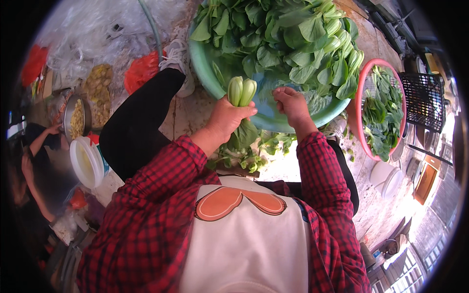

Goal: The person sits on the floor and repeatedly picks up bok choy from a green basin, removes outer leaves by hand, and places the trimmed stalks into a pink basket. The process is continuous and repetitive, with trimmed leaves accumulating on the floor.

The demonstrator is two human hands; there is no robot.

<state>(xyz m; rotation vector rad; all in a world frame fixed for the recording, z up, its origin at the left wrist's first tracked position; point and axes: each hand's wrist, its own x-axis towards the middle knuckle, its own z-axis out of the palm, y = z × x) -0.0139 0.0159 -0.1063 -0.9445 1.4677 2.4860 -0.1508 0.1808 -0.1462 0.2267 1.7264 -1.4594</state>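
My left hand [229, 119] grips two bok choy heads [242, 91] side by side, their pale stem ends up and their leaves hanging below the fist. To its right, my right hand [291, 104] is over the near part of a green plastic basin [205, 77], its fingers curled and the fingertips close together; whether something small is between them I cannot tell. Water lies in the basin. A large pile of bok choy [271, 40] fills its far side, with several stem ends along the right. Loose leaves [253, 157] lie on the floor below the basin.
A pink-rimmed basket [361, 110] of leafy greens stands at the right, beside a black plastic crate [421, 99] and a white bucket [384, 179]. At left are a metal bowl [88, 117], a white tub [89, 163], a red plastic bag [141, 73] and another person's arm [38, 146].
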